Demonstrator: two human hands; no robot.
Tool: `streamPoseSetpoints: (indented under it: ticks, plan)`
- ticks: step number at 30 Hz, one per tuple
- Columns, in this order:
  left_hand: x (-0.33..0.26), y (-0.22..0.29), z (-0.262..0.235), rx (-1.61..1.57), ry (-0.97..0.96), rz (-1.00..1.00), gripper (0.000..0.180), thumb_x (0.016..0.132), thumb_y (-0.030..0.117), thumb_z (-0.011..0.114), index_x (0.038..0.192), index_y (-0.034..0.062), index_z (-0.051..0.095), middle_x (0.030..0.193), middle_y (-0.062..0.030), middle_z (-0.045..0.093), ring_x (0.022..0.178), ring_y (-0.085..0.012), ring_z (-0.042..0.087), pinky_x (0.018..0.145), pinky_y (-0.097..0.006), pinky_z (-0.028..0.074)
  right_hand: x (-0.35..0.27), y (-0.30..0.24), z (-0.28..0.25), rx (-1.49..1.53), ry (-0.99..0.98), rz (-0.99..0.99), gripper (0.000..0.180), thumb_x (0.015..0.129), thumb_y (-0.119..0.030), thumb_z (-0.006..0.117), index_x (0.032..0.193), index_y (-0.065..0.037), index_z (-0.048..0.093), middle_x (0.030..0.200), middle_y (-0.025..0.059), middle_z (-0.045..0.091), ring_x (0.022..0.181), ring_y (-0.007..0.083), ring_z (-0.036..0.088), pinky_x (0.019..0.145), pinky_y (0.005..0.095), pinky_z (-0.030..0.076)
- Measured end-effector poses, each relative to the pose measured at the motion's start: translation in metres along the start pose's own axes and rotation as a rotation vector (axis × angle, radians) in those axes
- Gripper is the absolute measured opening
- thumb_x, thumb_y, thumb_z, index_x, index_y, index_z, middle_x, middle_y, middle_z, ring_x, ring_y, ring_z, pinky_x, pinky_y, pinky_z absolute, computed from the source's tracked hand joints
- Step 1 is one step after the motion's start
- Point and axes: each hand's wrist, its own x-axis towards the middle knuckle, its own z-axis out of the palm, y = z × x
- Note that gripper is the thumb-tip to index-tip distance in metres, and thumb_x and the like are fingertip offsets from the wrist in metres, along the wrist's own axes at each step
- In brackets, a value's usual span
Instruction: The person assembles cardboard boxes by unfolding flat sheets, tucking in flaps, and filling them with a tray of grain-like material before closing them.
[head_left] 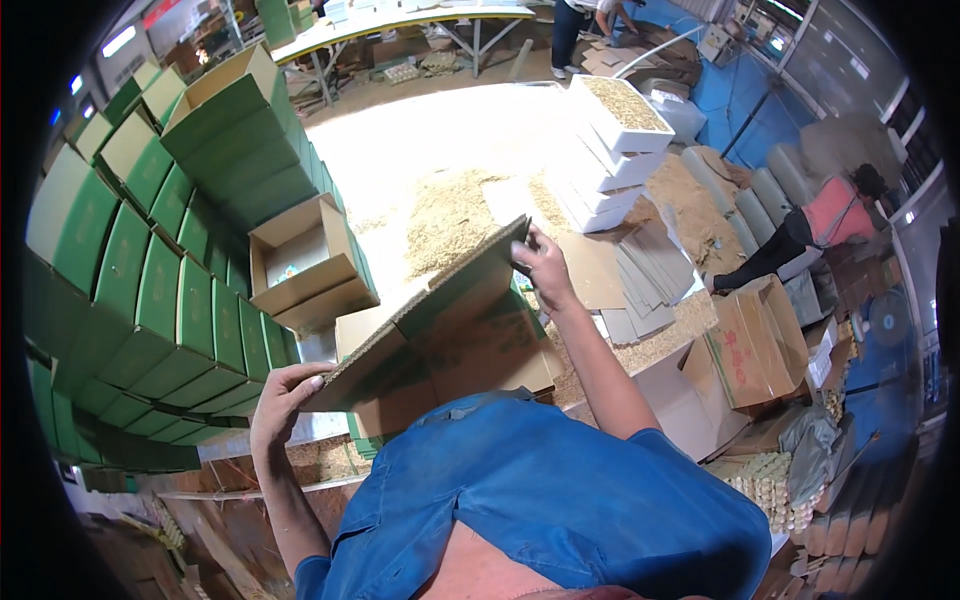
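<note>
A flattened green and brown cardboard carton (pixel 465 305) is tilted in front of my chest, its corrugated edge running from lower left to upper right. My left hand (pixel 283 400) pinches the lower left corner, thumb on top. At the upper right corner my right hand (pixel 545 268) grips the same carton between thumb and fingers. Red and green printing marks its brown lower panels. Behind it lies a heap of pale, loose husk-like material (pixel 448 215) on a brightly lit surface. What is directly under the carton is mostly hidden.
Green cartons (pixel 155 300) are stacked high on the left, beside an open brown-lined box (pixel 300 250). White foam boxes (pixel 612 175) stand ahead right, near cardboard sheets (pixel 640 280). A brown carton (pixel 757 345) and egg trays (pixel 765 478) sit at right. A person (pixel 845 212) bends at far right.
</note>
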Motion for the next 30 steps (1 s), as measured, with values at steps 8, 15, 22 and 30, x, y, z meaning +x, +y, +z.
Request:
streamPoseSetpoints:
  ticks: [8,15,22,30]
  plan:
    - [-0.007,0.006,0.010,0.114,-0.205,-0.030,0.033,0.087,0.007,0.062,0.118,-0.0041,0.066,0.101,-0.0089,0.072,0.092,-0.0110,0.061,0.085,-0.027,0.049,-0.038,0.048,-0.003,0.077,0.195,0.062,0.065,0.095,-0.019,0.058,0.149,0.004,0.029,0.149,0.0173,0.039,0.134,0.0251,0.043,0.113,0.0341,0.030]
    - [-0.010,0.014,0.024,0.309,-0.130,0.003,0.033,0.088,0.005,0.059,0.119,-0.0050,0.064,0.098,-0.0079,0.072,0.089,-0.0095,0.061,0.083,-0.027,0.050,-0.001,-0.022,0.015,-0.098,0.071,-0.041,0.080,0.087,-0.032,0.073,0.146,0.007,0.035,0.140,0.0216,0.048,0.129,0.0264,0.047,0.108,0.0342,0.035]
    - [-0.005,0.015,0.034,0.415,-0.007,0.035,0.032,0.088,0.001,0.063,0.120,-0.0033,0.064,0.083,-0.0063,0.069,0.073,-0.0071,0.059,0.067,-0.024,0.049,-0.006,-0.024,0.025,0.067,0.017,-0.131,0.068,0.088,-0.024,0.074,0.142,0.003,0.042,0.133,0.0160,0.055,0.122,0.0193,0.052,0.106,0.0307,0.039]
    - [0.006,0.020,0.024,0.473,0.119,0.152,0.038,0.089,-0.005,0.060,0.126,-0.0029,0.060,0.093,-0.0071,0.070,0.079,-0.0063,0.060,0.069,-0.023,0.049,-0.030,-0.042,0.001,-0.020,-0.146,-0.107,0.069,0.077,-0.005,0.056,0.144,0.003,0.041,0.143,0.0162,0.049,0.132,0.0227,0.045,0.112,0.0315,0.031]
